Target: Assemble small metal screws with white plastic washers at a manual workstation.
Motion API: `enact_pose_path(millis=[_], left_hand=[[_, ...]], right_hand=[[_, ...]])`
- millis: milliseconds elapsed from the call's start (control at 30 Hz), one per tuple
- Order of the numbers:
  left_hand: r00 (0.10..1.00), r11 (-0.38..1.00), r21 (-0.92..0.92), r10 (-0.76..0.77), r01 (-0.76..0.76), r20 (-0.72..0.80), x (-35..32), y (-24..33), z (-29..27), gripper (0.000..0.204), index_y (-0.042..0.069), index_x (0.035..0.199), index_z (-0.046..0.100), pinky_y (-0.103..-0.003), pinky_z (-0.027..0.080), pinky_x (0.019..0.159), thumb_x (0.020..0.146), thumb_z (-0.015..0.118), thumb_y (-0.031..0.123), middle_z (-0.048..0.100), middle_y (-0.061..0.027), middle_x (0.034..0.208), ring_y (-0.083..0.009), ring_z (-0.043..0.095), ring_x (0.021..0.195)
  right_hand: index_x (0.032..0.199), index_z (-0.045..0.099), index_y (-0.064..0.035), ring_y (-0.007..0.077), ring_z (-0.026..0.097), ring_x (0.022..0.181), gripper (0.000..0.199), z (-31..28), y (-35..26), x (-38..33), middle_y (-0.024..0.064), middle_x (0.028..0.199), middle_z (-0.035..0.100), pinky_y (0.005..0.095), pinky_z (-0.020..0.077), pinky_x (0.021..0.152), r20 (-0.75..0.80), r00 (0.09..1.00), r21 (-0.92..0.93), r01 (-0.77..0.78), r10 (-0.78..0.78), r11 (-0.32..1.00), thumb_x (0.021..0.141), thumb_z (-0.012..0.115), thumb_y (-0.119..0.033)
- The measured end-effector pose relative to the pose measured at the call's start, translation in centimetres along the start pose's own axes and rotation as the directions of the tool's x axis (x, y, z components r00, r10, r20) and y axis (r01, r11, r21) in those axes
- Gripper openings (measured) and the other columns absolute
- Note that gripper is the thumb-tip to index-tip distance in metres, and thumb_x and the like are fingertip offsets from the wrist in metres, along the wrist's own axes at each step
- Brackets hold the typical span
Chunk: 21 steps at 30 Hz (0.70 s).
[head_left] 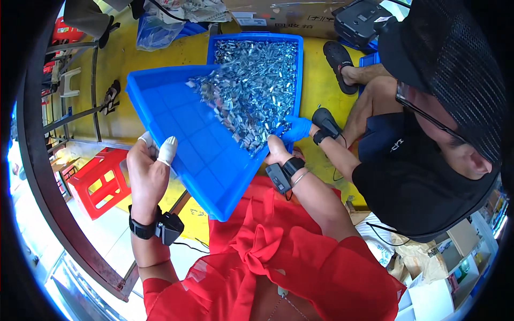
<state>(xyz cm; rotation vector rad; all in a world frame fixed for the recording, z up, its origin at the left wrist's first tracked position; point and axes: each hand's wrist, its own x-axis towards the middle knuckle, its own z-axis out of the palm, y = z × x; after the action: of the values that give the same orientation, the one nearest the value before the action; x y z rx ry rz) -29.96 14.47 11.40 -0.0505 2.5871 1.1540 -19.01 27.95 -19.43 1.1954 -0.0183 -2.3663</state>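
Note:
A blue plastic tray (184,131) hangs tilted before me, held between both hands. My left hand (149,174), white covers on its thumb and a finger, is closed on the tray's left edge. On the opposite edge my right hand (277,151) is closed around the rim, beside a co-worker's blue-gloved hand (297,128). Small shiny metal pieces (257,80) lie over the tilted tray's far right part and in a second blue tray (300,59) beyond and below it. Some pieces are blurred by motion. The border between the two trays is hidden under the metal.
A co-worker in a black shirt (423,182) sits close on the right. At the left, a red plastic stool (100,182) stands beside a dark metal frame (40,176). Behind the trays are a cardboard box (289,18) and a clear plastic bag (155,35).

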Motion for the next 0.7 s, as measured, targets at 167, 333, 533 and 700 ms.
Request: enact_pose_path(millis=[167, 333, 533, 700], left_hand=[[0.999, 0.994, 0.105, -0.030, 0.025, 0.042, 0.8, 1.2, -0.2, 0.022, 0.000, 0.075, 0.054, -0.019, 0.030, 0.045, 0.083, 0.062, 0.019, 0.048, 0.0036, 0.059, -0.0017, 0.038, 0.052], [0.999, 0.983, 0.185, -0.006, -0.003, 0.049, 0.3, 1.8, -0.5, 0.026, 0.003, 0.070, 0.049, -0.019, 0.029, 0.044, 0.084, 0.062, 0.020, 0.046, 0.0036, 0.057, -0.0025, 0.038, 0.051], [1.000, 0.999, 0.051, 0.007, -0.005, -0.030, -1.3, 3.8, -0.1, 0.028, 0.003, 0.067, 0.046, -0.021, 0.028, 0.043, 0.084, 0.062, 0.019, 0.043, 0.0034, 0.052, -0.0029, 0.036, 0.048], [1.000, 0.993, 0.121, -0.006, 0.007, -0.010, -2.3, 4.4, -2.5, 0.029, 0.002, 0.066, 0.046, -0.020, 0.027, 0.042, 0.083, 0.063, 0.018, 0.043, 0.0029, 0.051, -0.0025, 0.036, 0.048]], right_hand=[[0.103, 0.054, -0.0075, 0.0252, 0.056, 0.087, 0.025, -0.7, 2.1, 0.9, 0.0078, 0.098, 0.058, 0.0441, 0.0473, 0.076, -0.202, 0.979, -0.156, -0.048, 0.016, 0.987, 0.087, 0.044, -0.024], [0.107, 0.052, -0.0084, 0.0265, 0.054, 0.091, 0.028, -0.1, 3.1, 1.3, 0.0097, 0.106, 0.056, 0.0445, 0.0456, 0.078, -0.251, 0.961, -0.189, -0.163, 0.113, 0.968, 0.089, 0.041, -0.027], [0.114, 0.047, -0.0076, 0.0280, 0.055, 0.093, 0.030, 4.5, 0.4, -3.5, 0.0109, 0.113, 0.054, 0.0453, 0.0458, 0.082, -0.267, 0.960, -0.076, -0.110, 0.086, 0.991, 0.090, 0.041, -0.024], [0.119, 0.044, -0.0079, 0.0300, 0.054, 0.097, 0.033, 3.1, 3.9, -4.1, 0.0121, 0.116, 0.052, 0.0480, 0.0440, 0.085, -0.159, 0.983, -0.232, -0.129, 0.094, 0.964, 0.090, 0.039, -0.023]])
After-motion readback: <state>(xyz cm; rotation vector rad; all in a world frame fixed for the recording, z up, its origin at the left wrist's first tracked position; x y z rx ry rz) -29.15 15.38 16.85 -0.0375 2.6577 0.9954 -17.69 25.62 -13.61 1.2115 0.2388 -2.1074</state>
